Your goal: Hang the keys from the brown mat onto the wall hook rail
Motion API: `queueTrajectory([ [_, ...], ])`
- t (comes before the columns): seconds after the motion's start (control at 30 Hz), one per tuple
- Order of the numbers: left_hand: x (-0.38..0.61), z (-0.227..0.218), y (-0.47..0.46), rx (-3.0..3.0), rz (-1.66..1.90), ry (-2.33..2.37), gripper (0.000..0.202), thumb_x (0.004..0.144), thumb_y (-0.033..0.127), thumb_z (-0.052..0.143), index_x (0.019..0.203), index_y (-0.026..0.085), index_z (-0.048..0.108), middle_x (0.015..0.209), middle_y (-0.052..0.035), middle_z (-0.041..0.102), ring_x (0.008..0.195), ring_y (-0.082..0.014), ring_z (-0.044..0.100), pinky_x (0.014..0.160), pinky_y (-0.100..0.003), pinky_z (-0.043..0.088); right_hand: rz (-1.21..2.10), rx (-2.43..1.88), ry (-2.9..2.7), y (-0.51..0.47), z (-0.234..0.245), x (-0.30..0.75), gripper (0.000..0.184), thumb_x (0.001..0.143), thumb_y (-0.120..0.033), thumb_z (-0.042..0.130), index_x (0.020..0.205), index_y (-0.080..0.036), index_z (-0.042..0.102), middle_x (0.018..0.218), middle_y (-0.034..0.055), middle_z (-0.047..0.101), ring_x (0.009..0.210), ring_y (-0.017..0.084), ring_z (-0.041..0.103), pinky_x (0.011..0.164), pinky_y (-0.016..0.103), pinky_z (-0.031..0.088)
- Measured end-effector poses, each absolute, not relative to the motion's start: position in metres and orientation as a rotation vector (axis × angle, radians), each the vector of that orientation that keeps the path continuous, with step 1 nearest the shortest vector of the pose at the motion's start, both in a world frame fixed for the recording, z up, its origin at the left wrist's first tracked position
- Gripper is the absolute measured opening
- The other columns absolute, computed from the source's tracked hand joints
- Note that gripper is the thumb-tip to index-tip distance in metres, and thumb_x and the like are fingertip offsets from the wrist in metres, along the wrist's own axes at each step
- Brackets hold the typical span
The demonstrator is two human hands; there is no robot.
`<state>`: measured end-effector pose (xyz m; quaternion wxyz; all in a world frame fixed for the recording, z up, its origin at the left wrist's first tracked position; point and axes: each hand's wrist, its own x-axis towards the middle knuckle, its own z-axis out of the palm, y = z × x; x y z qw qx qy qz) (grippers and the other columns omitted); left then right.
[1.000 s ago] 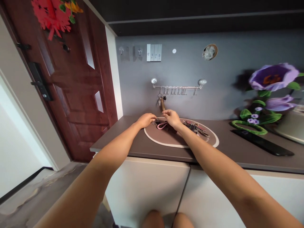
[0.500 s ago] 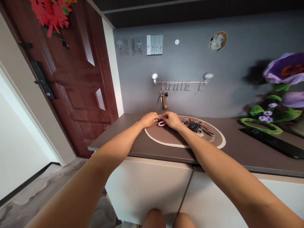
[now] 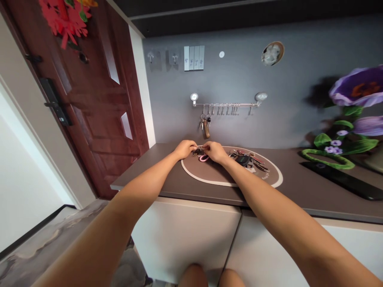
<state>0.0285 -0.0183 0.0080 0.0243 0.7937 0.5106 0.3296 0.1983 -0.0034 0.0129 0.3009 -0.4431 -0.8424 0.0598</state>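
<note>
Over the left part of an oval brown mat [image 3: 206,175] with a pale border, my two hands are close together. The fingertips of my left hand [image 3: 184,150] are pinched at a small bunch of keys [image 3: 196,152]. My right hand [image 3: 216,152] pinches the other side of the bunch, its fingertips partly hidden. A pink loop [image 3: 204,158] hangs or lies just below, between the hands; whether it joins the keys I cannot tell. Right of my right hand lies a pile of small items on the mat, with a black key fob or pouch [image 3: 243,160] among them.
A clear hook rail [image 3: 227,105] on the grey wall carries hanging keys with a brown tag [image 3: 206,129]. Light switches [image 3: 194,58] sit above. At right stand purple flowers [image 3: 356,87] beside a long black object [image 3: 344,181]. A dark red door [image 3: 98,119] is at left.
My hands have drawn slightly apart, the left one moving a little left and up. More of the keys between them now shows.
</note>
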Motion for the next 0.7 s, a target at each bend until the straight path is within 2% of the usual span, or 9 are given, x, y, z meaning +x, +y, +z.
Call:
queueTrajectory([
  [0.2, 0.0308, 0.0047, -0.0162, 1.885, 1.260, 1.351, 0.013, 0.076, 0.019, 0.053, 0.078, 0.010, 0.062, 0.063, -0.0009, 0.060, 0.059, -0.0088, 0.054, 0.066, -0.026, 0.045, 0.152, -1.184, -2.239, -0.0058, 0.0135, 0.1989, 0.024, 0.070, -0.009, 0.054, 0.089, -0.018, 0.065, 0.086, 0.0066, 0.067, 0.078, 0.017, 0.060, 0.070, 0.023, 0.041],
  [0.33, 0.0323, 0.0043, -0.0157, 1.534, 1.350, 1.166, 0.010, 0.075, 0.018, 0.057, 0.079, 0.010, 0.059, 0.066, -0.0009, 0.060, 0.062, -0.0071, 0.057, 0.071, -0.027, 0.048, 0.175, -1.196, -2.229, -0.0059, 0.0128, 0.1983, 0.021, 0.071, -0.013, 0.053, 0.088, -0.019, 0.065, 0.086, 0.0060, 0.067, 0.078, 0.017, 0.060, 0.068, 0.023, 0.041],
  [0.5, 0.0320, 0.0069, -0.0186, 1.393, 1.338, 1.100, 0.012, 0.074, 0.019, 0.061, 0.080, 0.010, 0.058, 0.068, -0.0017, 0.061, 0.062, -0.0077, 0.059, 0.075, -0.031, 0.049, 0.188, -1.170, -2.180, -0.0069, 0.0143, 0.1972, 0.018, 0.076, -0.023, 0.052, 0.088, -0.019, 0.064, 0.085, 0.0059, 0.066, 0.076, 0.016, 0.060, 0.070, 0.023, 0.041],
  [0.7, 0.0313, 0.0064, -0.0165, 1.392, 1.323, 1.033, 0.017, 0.072, 0.022, 0.063, 0.083, 0.009, 0.059, 0.072, -0.0036, 0.063, 0.064, -0.0085, 0.060, 0.075, -0.031, 0.050, 0.161, -1.071, -2.148, -0.0125, 0.0196, 0.1950, 0.020, 0.077, -0.020, 0.049, 0.090, -0.018, 0.063, 0.086, 0.0051, 0.065, 0.079, 0.015, 0.058, 0.075, 0.024, 0.040],
])
